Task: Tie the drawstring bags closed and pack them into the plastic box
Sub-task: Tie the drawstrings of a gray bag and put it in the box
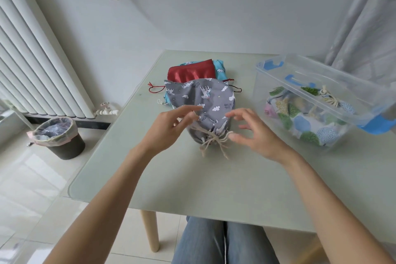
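Grey printed drawstring bag [203, 103]: on table [235, 178], mouth cinched, cord bow [214, 142] tied. Left hand [169, 128] and right hand [252, 133]: flanking the bow, fingers spread, gripping nothing. Plastic box [317, 100]: right, one bag inside. Risk: bow likely loosens if lifted by cord.

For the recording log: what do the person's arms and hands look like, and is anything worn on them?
Both forearms are bare to the frame edge, no sleeves showing. The left hand and right hand carry no gloves, and no rings, watch or bracelets can be seen. Blue denim trousers show below.
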The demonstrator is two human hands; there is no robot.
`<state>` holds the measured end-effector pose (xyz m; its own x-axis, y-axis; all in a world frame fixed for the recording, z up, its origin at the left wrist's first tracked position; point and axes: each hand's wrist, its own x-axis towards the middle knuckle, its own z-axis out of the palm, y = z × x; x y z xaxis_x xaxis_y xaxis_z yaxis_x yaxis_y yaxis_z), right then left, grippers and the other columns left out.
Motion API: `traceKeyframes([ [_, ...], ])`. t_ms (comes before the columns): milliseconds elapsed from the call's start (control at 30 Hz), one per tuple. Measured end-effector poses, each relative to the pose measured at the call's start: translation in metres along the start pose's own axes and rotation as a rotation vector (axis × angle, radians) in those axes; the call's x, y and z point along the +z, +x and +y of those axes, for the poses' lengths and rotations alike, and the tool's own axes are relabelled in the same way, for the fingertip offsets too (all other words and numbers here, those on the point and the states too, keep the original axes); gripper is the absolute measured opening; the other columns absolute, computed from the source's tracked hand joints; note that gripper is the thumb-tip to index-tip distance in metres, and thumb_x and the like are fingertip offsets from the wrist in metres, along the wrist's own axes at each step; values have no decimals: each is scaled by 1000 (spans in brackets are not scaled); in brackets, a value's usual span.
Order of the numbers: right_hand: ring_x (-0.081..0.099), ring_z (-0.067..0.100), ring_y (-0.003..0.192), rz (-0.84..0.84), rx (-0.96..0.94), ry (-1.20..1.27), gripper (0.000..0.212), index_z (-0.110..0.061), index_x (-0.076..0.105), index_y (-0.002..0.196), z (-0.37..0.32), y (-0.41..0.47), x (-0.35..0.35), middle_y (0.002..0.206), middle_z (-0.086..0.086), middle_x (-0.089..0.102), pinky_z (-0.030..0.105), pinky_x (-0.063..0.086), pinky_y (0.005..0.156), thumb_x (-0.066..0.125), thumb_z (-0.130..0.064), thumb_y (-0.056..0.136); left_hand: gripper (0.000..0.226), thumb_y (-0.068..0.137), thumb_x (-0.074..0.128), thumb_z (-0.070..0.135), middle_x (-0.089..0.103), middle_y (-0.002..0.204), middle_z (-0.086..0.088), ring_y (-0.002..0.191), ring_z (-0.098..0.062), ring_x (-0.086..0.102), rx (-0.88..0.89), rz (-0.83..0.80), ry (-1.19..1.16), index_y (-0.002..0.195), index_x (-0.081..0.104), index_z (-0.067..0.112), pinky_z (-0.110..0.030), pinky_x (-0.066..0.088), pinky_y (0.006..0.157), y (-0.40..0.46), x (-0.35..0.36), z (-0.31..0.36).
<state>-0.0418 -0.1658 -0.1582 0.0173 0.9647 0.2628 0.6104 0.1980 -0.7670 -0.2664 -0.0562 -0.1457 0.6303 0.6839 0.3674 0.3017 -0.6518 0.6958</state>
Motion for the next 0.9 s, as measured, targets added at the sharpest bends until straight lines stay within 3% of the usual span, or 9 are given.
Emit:
traceKeyframes([
  [100,4,14,143,-136,-180,-446,79,-47,33,135,-2,11,14,152,-10,16,32,3,116,73,-52,67,29,95,44,38,69,101,13,88,-9,64,19,94,-38,117,61,28,-21,48,77,15,-6,-7],
  [167,15,13,140,-208,-227,-627,75,-42,37,136,3,25,22,145,-9,34,40,-5,116,73,-48,71,27,96,46,37,68,106,9,89,-11,63,0,133,-9,116,63,28,-25,48,79,25,-8,-24],
  [233,47,5,112,-196,-223,-563,48,-32,57,122,5,46,19,106,-7,61,42,14,114,71,-40,77,34,93,44,47,65,110,9,95,-11,61,-40,157,25,114,63,29,-34,49,85,38,-13,-44],
  [333,49,-5,73,-39,-191,-251,25,-20,67,103,0,90,1,78,-10,58,20,38,74,72,-26,79,46,81,40,66,58,120,9,108,-10,57,-165,220,-13,114,58,39,-41,46,96,62,-21,-68],
  [400,52,-5,80,76,-166,-187,23,-17,67,102,3,128,-9,85,-14,60,14,39,74,72,-21,80,65,70,44,76,48,134,4,121,-14,49,-297,201,-53,125,46,42,-43,40,104,79,-23,-77],
  [500,49,22,112,84,-119,-329,29,-19,66,107,20,187,-5,116,1,60,34,36,97,70,-31,81,109,53,58,81,31,148,-4,133,-19,36,-459,105,-81,143,26,30,-38,32,109,100,-17,-87],
  [600,31,29,132,-64,27,-547,32,-26,62,114,41,227,11,142,5,41,44,24,108,64,-39,85,126,46,66,80,30,152,-4,136,-19,35,-508,43,-108,148,15,26,-39,34,109,114,-6,-98],
  [733,45,27,122,-250,182,-577,40,-33,48,121,57,242,17,132,5,46,42,37,97,61,-44,85,106,63,74,60,50,137,-4,128,-27,41,-486,126,254,146,21,21,-39,38,100,121,4,-113],
  [900,49,30,114,-185,186,-837,73,-19,36,136,49,237,15,123,11,48,42,35,94,67,-49,77,77,76,68,47,48,138,5,129,-23,33,-333,240,498,141,33,25,-35,27,99,119,10,-112],
])
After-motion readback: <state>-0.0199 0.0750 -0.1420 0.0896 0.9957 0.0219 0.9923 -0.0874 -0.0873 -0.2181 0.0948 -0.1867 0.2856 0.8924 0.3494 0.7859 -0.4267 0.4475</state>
